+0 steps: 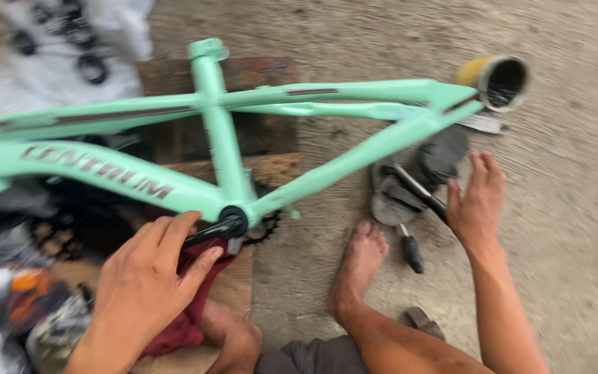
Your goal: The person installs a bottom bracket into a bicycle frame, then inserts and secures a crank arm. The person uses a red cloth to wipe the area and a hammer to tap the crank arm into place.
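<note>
A mint-green bicycle frame lies on its side over wooden boards. My left hand rests at its bottom bracket, fingers curled around the black crank arm next to a black chainring. My right hand reaches out over the ground to the right, fingers touching a long black tool that lies across dark round pads. Whether it grips the tool is unclear through the blur.
My bare foot is planted on the concrete between the hands. A screwdriver lies by the toes. A yellow-and-black can stands far right. A red cloth lies under the left hand. Loose parts and bags crowd the left edge.
</note>
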